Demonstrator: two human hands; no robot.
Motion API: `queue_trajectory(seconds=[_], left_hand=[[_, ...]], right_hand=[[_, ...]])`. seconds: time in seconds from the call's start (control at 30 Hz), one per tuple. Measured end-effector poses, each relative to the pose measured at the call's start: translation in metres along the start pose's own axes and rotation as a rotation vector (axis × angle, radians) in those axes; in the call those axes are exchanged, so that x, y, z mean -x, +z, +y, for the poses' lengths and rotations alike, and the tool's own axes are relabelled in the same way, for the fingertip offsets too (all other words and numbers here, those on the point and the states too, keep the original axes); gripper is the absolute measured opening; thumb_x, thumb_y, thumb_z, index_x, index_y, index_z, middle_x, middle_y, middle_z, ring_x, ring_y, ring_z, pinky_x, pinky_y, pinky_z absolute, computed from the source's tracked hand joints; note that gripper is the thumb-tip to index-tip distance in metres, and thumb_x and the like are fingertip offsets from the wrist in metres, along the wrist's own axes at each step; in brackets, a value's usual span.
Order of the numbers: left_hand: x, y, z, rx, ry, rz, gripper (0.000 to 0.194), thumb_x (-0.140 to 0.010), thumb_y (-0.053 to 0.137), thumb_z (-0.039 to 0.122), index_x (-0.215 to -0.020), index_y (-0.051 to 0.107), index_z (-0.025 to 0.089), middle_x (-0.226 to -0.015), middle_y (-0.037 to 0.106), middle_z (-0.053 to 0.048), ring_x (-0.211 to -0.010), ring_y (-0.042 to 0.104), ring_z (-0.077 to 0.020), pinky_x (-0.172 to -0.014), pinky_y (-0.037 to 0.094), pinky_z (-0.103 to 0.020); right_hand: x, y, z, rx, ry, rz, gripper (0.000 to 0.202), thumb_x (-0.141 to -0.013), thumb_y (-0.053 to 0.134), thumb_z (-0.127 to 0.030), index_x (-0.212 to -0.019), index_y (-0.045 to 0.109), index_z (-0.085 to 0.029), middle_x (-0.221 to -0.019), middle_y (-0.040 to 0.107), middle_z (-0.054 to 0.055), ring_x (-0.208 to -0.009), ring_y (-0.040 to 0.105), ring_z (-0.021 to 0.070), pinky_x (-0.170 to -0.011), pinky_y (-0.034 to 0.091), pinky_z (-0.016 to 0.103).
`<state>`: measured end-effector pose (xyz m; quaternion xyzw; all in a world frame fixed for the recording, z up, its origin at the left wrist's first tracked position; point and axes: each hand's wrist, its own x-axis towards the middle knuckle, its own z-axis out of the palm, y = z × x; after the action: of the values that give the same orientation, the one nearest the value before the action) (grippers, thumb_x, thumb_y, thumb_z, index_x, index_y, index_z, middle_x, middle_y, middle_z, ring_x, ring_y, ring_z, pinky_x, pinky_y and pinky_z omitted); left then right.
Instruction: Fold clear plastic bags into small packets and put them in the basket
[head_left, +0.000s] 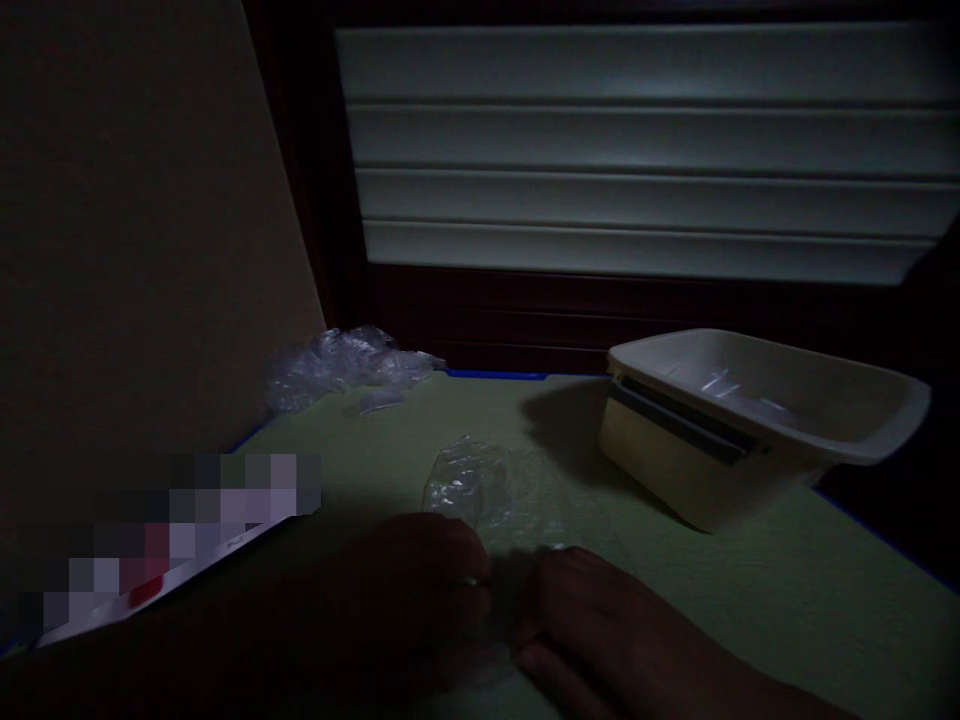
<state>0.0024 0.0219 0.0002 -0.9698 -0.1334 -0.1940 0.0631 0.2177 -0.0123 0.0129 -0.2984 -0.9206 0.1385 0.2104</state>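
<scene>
A clear plastic bag (pixel 495 490) lies crinkled on the green tabletop, its near part running down between my two hands. My left hand (pixel 427 590), in deep shadow, has its fingers curled in on the bag's left side. Across a small gap, my right hand (pixel 600 620) is closed on the bag's right side, knuckles up and thumb tucked underneath. The fingertips of both hands are hard to make out in the dim light.
A cream plastic tub (pixel 832 455) with a dark strip stands at the right, clear plastic inside. Crumpled clear bags (pixel 345 360) lie at the back left. A pixelated flat item (pixel 202 540) is at the left. Behind the table (pixel 465 410) are a wall and slatted panel (pixel 630 150).
</scene>
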Motion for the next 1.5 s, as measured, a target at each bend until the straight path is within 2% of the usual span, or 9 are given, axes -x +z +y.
queue_trajectory(seconds=[0.2, 0.43, 0.77, 0.87, 1.0, 1.17, 1.3, 1.4, 1.5], left_hand=[[-0.003, -0.007, 0.003, 0.039, -0.121, 0.15, 0.014, -0.087, 0.041, 0.013, -0.08, 0.052, 0.015, -0.085, 0.058, -0.005, -0.075, 0.051, -0.0153, -0.065, 0.042, -0.027], [-0.005, -0.01, 0.008, 0.019, -0.309, 0.071, 0.026, -0.086, 0.037, 0.014, -0.064, 0.05, 0.015, -0.061, 0.048, 0.0, -0.054, 0.04, -0.0116, -0.049, 0.03, -0.024], [-0.005, -0.002, -0.006, 0.22, -0.634, 0.017, 0.029, -0.084, 0.04, 0.025, -0.058, 0.047, 0.016, -0.055, 0.045, 0.004, -0.049, 0.041, -0.0088, -0.048, 0.03, -0.021], [-0.01, -0.006, -0.006, 0.307, -0.762, -0.02, 0.026, -0.083, 0.041, 0.028, -0.064, 0.054, 0.015, -0.057, 0.051, 0.002, -0.051, 0.047, -0.0104, -0.049, 0.034, -0.021], [-0.01, -0.004, -0.008, 0.367, -0.872, -0.012, 0.022, -0.081, 0.047, 0.028, -0.096, 0.06, 0.016, -0.061, 0.057, 0.004, -0.053, 0.052, -0.011, -0.05, 0.038, -0.021], [-0.001, 0.004, -0.009, 0.257, -0.736, 0.12, 0.035, -0.081, 0.053, 0.021, -0.116, 0.048, 0.022, -0.08, 0.059, 0.002, -0.064, 0.056, -0.0119, -0.058, 0.045, -0.022], [0.0, 0.001, -0.001, -0.049, -0.334, 0.286, 0.026, -0.084, 0.049, 0.012, -0.109, 0.048, 0.02, -0.107, 0.056, -0.007, -0.099, 0.052, -0.019, -0.082, 0.045, -0.031], [-0.005, -0.005, 0.005, -0.101, -0.036, 0.184, 0.022, -0.085, 0.043, 0.006, -0.103, 0.05, 0.016, -0.1, 0.063, -0.006, -0.099, 0.054, -0.0185, -0.086, 0.044, -0.031], [-0.007, -0.008, 0.005, 0.015, -0.071, 0.05, 0.025, -0.08, 0.039, 0.004, -0.099, 0.052, 0.014, -0.092, 0.065, -0.006, -0.085, 0.059, -0.0171, -0.08, 0.047, -0.028]], right_hand=[[0.0, -0.008, -0.004, 0.154, 0.236, -0.006, 0.019, -0.074, 0.062, -0.026, -0.091, 0.059, -0.018, -0.09, 0.062, 0.007, -0.082, 0.056, 0.0206, -0.068, 0.045, 0.03], [-0.002, -0.01, -0.002, 0.125, 0.352, -0.07, 0.015, -0.078, 0.049, -0.017, -0.089, 0.06, -0.017, -0.089, 0.06, 0.008, -0.08, 0.054, 0.0211, -0.068, 0.044, 0.032], [-0.001, -0.008, 0.008, 0.109, 0.394, -0.034, 0.02, -0.088, 0.039, -0.019, -0.078, 0.056, -0.018, -0.076, 0.061, 0.005, -0.069, 0.056, 0.0174, -0.059, 0.041, 0.027], [-0.001, -0.006, 0.011, 0.137, 0.407, -0.038, 0.018, -0.088, 0.041, -0.017, -0.079, 0.057, -0.018, -0.076, 0.063, 0.005, -0.068, 0.058, 0.0178, -0.06, 0.041, 0.027], [-0.002, -0.004, 0.015, 0.204, 0.417, -0.041, 0.015, -0.086, 0.045, -0.015, -0.081, 0.059, -0.019, -0.078, 0.065, 0.004, -0.07, 0.06, 0.0185, -0.061, 0.042, 0.028], [-0.003, -0.003, 0.016, 0.238, 0.45, -0.066, 0.011, -0.085, 0.049, -0.017, -0.085, 0.06, -0.02, -0.081, 0.067, 0.004, -0.073, 0.062, 0.0201, -0.063, 0.044, 0.03], [-0.003, -0.003, 0.017, 0.262, 0.436, -0.061, 0.009, -0.084, 0.051, -0.017, -0.084, 0.059, -0.021, -0.08, 0.067, 0.003, -0.072, 0.062, 0.0199, -0.063, 0.045, 0.03], [-0.003, -0.002, 0.018, 0.279, 0.408, -0.058, 0.008, -0.083, 0.053, -0.016, -0.084, 0.059, -0.02, -0.078, 0.067, 0.002, -0.07, 0.063, 0.0193, -0.062, 0.045, 0.029], [-0.003, -0.001, 0.018, 0.299, 0.389, -0.046, 0.011, -0.082, 0.054, -0.014, -0.088, 0.06, -0.02, -0.08, 0.066, 0.002, -0.071, 0.063, 0.0195, -0.063, 0.045, 0.03]])
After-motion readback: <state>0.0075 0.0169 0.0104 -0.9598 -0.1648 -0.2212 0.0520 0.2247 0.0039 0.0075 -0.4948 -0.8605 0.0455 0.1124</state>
